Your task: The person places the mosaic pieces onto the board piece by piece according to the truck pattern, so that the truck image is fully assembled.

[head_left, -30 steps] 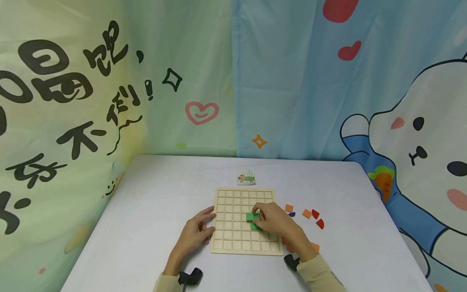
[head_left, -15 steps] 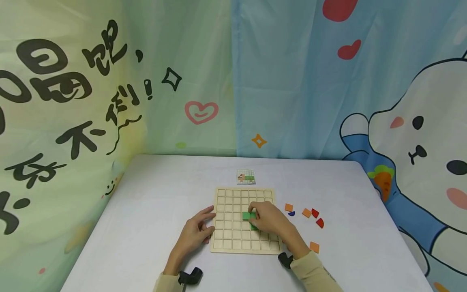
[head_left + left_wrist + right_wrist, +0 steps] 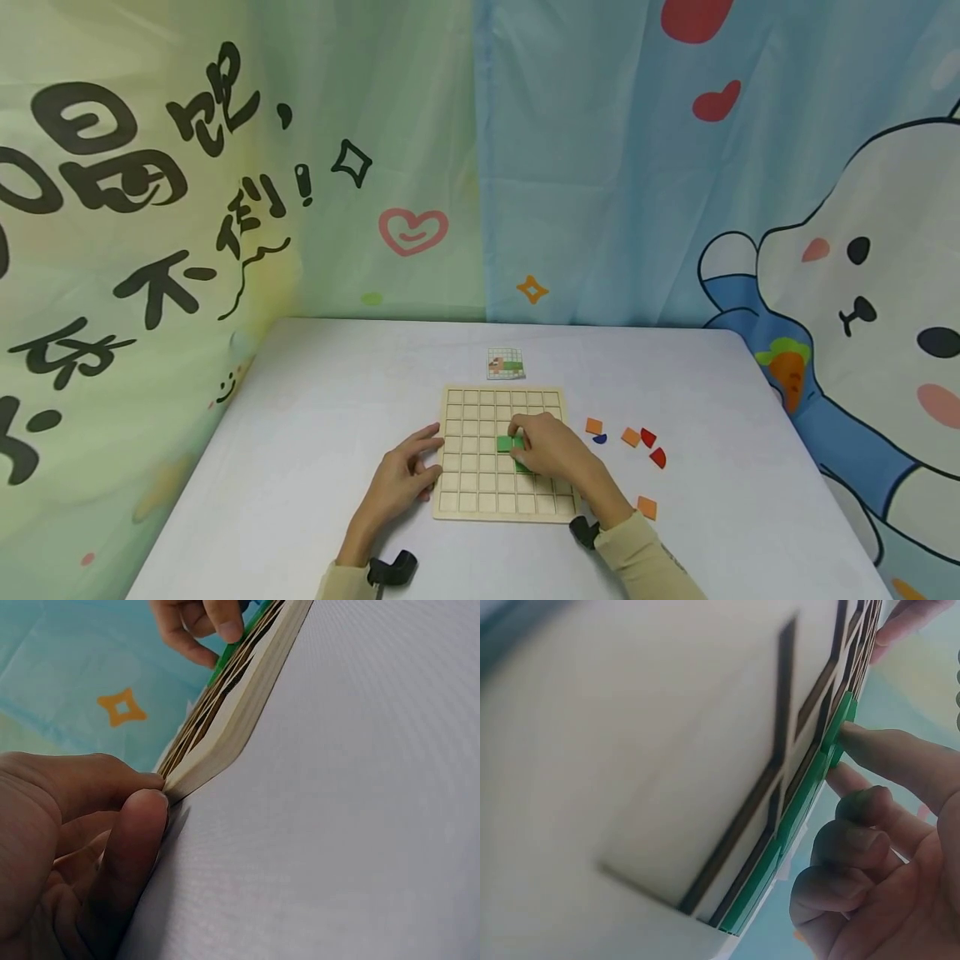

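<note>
A pale wooden grid board (image 3: 476,483) lies on the white table, its many square cells ruled by raised lines. My right hand (image 3: 551,446) is over the board's middle right, pinching a green tile (image 3: 505,444) between thumb and forefinger. That tile (image 3: 841,727) rises a little above the grid in the right wrist view. Other green tiles (image 3: 754,889) lie in the row beside it, partly hidden by the hand in the head view. My left hand (image 3: 405,475) touches the board's left edge with its fingertips and thumb; the left wrist view shows them against the wooden rim (image 3: 225,754).
Behind the board lies a small picture card (image 3: 506,364) with a gridded design. To the right are several loose pieces: orange squares (image 3: 631,437), red wedges (image 3: 657,457) and a blue half-round (image 3: 600,438). A printed curtain (image 3: 570,167) hangs behind the table.
My right hand has shifted slightly left across the board, taking the green tile with it. The left hand stays at the board's edge.
</note>
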Action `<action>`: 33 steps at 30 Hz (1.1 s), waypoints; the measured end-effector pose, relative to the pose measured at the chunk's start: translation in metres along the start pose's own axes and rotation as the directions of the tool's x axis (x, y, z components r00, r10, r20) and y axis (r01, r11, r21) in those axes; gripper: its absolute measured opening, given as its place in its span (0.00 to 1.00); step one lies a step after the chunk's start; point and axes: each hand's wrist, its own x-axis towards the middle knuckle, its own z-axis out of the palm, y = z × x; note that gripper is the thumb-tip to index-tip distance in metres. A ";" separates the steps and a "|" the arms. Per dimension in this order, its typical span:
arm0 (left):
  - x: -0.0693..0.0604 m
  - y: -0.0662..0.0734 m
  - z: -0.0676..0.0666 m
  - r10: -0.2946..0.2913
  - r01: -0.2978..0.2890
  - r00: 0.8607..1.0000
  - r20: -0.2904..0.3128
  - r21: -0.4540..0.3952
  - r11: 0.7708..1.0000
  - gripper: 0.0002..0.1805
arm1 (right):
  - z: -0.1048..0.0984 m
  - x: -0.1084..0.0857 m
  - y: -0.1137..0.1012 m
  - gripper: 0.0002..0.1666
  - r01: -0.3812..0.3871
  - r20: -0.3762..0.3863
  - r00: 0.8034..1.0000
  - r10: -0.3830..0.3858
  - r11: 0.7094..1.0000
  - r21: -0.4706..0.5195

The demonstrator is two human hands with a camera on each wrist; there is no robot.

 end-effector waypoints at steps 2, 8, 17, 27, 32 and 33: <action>0.000 -0.001 0.000 0.004 -0.004 1.000 0.000 -0.003 1.000 0.26 | 0.000 0.000 0.000 0.11 -0.001 0.002 1.000 0.001 1.000 0.006; -0.001 -0.002 0.001 0.006 -0.006 1.000 -0.007 -0.018 1.000 0.26 | -0.001 -0.002 0.001 0.12 0.000 0.000 1.000 0.000 1.000 0.014; -0.001 0.001 0.001 -0.024 0.024 1.000 -0.003 -0.018 1.000 0.26 | -0.014 -0.014 0.012 0.15 -0.034 -0.016 0.999 0.035 0.998 0.045; -0.002 0.001 0.000 0.007 -0.007 1.000 -0.007 -0.010 1.000 0.26 | -0.030 -0.039 0.030 0.15 -0.090 -0.035 0.995 0.091 0.995 0.038; 0.000 0.001 0.001 0.004 -0.004 1.000 -0.015 -0.013 1.000 0.26 | -0.037 -0.050 0.035 0.14 -0.092 -0.048 0.994 0.093 0.995 0.035; 0.000 0.001 0.001 0.006 -0.006 1.000 -0.016 -0.013 1.000 0.26 | -0.038 -0.052 0.036 0.15 -0.090 -0.050 0.995 0.091 0.995 0.036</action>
